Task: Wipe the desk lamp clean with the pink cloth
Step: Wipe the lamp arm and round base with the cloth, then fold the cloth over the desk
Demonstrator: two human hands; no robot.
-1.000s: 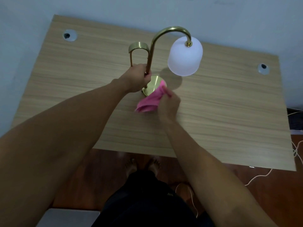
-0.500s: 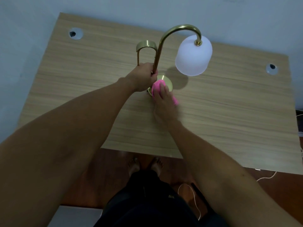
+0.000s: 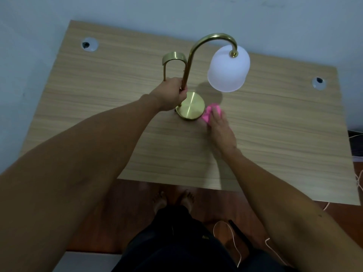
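Wooden desk (image 3: pixel 98 107): left hand (image 3: pixel 172 93) grips top-heavy desk lamp (image 3: pixel 191 107) by its stiff brass stem, right hand (image 3: pixel 220 126) clenches soft pink cloth (image 3: pixel 208 114) beside its slick base.

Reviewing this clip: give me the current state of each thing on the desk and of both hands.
desk lamp: upright on the desk, unlit.
lamp base: flat on the desk, uncovered.
pink cloth: bunched, at the base's right edge.
left hand: gripping the stem.
right hand: pressing the cloth.
desk: bare wood.

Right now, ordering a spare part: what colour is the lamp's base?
Shiny gold base, head view.
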